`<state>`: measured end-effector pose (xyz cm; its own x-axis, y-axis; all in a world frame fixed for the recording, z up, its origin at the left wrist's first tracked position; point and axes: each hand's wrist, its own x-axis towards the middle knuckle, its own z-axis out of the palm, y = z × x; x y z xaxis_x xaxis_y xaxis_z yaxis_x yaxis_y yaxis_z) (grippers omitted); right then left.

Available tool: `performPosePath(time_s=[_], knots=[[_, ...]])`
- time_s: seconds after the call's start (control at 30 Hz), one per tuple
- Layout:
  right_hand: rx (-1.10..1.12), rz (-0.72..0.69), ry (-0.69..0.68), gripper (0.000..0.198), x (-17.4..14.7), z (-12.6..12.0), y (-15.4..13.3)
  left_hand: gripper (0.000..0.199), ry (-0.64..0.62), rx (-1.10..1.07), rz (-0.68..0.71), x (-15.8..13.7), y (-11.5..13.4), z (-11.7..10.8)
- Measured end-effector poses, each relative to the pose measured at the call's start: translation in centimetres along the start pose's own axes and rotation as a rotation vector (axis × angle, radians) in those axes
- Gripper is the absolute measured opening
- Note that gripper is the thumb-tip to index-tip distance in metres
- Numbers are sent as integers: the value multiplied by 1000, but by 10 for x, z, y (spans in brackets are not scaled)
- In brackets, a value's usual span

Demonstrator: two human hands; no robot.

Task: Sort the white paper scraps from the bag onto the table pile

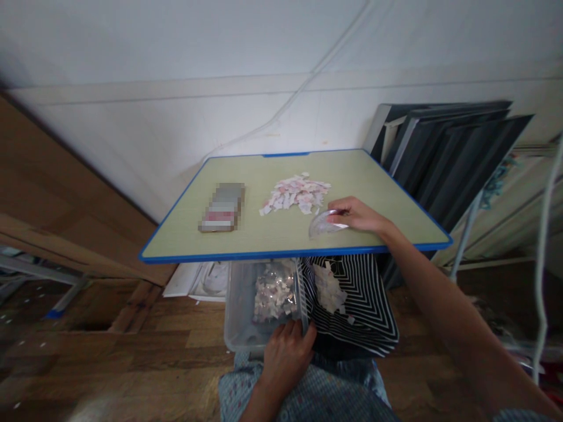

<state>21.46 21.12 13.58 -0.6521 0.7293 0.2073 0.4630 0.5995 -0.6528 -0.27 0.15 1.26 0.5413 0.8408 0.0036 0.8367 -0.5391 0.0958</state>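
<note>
My right hand is closed on the straight side of a clear, half-round protractor, whose curved edge rests on or just over the small table. Just beyond it lies a loose heap of torn white and pink paper scraps. Below the table edge, my left hand has its fingers hooked over the near right rim of a clear plastic bin. A shiny clear bag of paper scraps sits inside that bin.
A blurred-out rectangular item lies on the table's left. A black-and-white striped cloth container with pale scraps stands beside the bin. Dark panels lean at the right; cardboard stands left. A cable runs along the wall.
</note>
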Motion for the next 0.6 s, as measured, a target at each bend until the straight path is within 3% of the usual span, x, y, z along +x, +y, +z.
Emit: performPosePath(time_s=[0.2, 0.33, 0.6], knots=[[-50, -156, 24, 33, 30, 32, -17, 37, 8, -13, -9, -1, 1, 1], [-45, -250, 15, 30, 31, 43, -24, 37, 1, -17, -10, 0, 1, 2], [-63, -233, 28, 29, 29, 46, -24, 38, -30, -22, -2, 2, 0, 0]])
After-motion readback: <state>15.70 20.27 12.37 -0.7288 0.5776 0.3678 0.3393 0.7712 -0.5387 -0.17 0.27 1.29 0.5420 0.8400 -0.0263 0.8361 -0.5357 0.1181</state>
